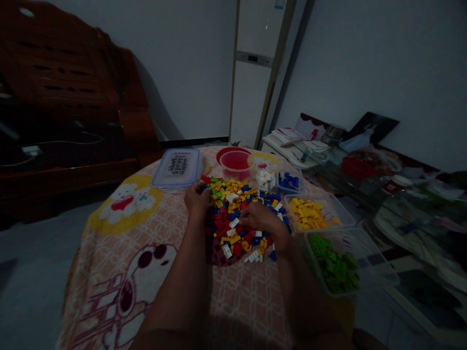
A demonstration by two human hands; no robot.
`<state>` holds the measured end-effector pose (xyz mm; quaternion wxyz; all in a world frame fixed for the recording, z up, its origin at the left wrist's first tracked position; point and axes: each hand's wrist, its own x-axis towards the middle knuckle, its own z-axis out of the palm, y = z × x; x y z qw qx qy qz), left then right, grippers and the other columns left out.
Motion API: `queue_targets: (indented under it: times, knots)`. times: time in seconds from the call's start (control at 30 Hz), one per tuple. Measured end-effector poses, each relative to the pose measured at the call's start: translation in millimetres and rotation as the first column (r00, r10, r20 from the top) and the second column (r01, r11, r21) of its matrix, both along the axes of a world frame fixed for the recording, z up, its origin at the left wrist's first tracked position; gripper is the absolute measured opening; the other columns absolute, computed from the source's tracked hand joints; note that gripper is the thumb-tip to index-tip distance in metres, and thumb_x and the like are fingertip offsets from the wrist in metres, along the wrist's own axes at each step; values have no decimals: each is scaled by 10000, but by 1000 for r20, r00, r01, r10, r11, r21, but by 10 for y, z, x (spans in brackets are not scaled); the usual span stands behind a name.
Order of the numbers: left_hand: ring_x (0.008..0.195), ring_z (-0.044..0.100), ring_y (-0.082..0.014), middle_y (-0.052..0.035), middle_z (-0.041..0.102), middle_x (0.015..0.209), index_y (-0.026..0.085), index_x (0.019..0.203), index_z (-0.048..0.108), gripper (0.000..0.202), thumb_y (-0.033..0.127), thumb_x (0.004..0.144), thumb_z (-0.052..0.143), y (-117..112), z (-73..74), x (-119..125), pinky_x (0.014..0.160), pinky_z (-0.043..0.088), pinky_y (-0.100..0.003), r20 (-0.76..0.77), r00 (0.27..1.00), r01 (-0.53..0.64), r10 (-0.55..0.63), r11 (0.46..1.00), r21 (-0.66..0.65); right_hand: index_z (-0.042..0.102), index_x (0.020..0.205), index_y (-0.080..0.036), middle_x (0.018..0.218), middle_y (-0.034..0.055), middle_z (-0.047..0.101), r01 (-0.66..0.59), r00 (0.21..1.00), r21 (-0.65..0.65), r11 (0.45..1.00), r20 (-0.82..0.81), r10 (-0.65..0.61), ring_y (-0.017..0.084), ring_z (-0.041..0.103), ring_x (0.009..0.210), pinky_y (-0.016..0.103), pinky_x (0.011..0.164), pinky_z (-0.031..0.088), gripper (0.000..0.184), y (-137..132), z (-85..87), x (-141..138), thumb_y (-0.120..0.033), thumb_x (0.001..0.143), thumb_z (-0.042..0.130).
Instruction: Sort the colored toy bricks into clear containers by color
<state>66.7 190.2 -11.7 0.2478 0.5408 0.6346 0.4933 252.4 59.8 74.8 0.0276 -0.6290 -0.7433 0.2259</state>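
Note:
A heap of small mixed-colour bricks point(239, 214) lies on the cartoon-print tablecloth point(146, 253). My left hand point(196, 198) rests at the heap's left edge, fingers curled onto the bricks; what they grip is hidden. My right hand point(260, 217) lies on top of the heap's right side, fingers bent down into the bricks. Clear tubs stand round the heap: one with yellow bricks point(310, 214), one with green bricks point(335, 267), one with blue bricks point(290, 181), one with white bricks point(264, 177), and a red bowl point(237, 165).
A flat lidded clear box point(177, 167) sits at the table's far left. A dark wooden bench point(69, 121) stands to the left. On the right a cluttered glass table point(401, 194) holds papers and dishes. A white panel point(255, 73) leans in the corner.

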Motion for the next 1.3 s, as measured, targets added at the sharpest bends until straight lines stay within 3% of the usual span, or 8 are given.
queue_targets:
  times: [0.33,0.67,0.9,1.13,1.23,1.3]
  knots:
    - [768,593,-179,-19,653,809,176,1048,768,367,251,710,646,14,6,-5,845,504,-328,-4,1000,1,-1,1000,-4,790,892,-172,876,35,764,-26,1000,-18,999,11,26,142,660,820,209,662,389,159,10,-64,18,-233,825,659]
    - [801,610,-190,-32,676,854,179,1062,764,376,269,716,646,18,-15,-14,877,510,-344,-18,1000,7,-7,1000,9,775,903,-188,966,69,768,-1,969,-41,999,247,11,193,686,898,243,620,377,185,-24,47,-131,-232,752,678]
    - [813,612,-195,-37,674,856,176,1066,762,385,269,714,634,34,-39,-4,864,515,-342,8,1000,-3,3,1000,6,766,978,-188,1052,108,756,-1,952,-13,1000,307,5,237,675,1022,250,698,430,243,-39,28,-181,-213,762,656]
    - [788,611,-186,-17,669,819,188,1039,764,366,268,702,644,8,-8,-4,826,518,-318,21,1000,-4,4,1000,-3,751,874,-169,955,100,758,19,981,-27,999,193,-14,213,685,888,250,651,417,161,-15,1,-114,-193,731,681]
    - [773,604,-181,-14,664,814,187,1040,764,368,275,703,644,7,-9,-3,812,513,-312,18,1000,-7,7,1000,-2,731,822,-162,861,70,747,87,996,13,996,25,-87,186,672,805,242,634,418,124,-11,-2,-3,-227,718,717]
    - [767,598,-180,-15,656,805,183,1038,762,368,278,705,641,12,-10,-1,799,509,-309,17,1000,-8,8,1000,-3,713,817,-162,811,44,731,204,972,69,977,-136,-194,161,659,747,230,627,431,118,-5,-13,96,-224,717,708]
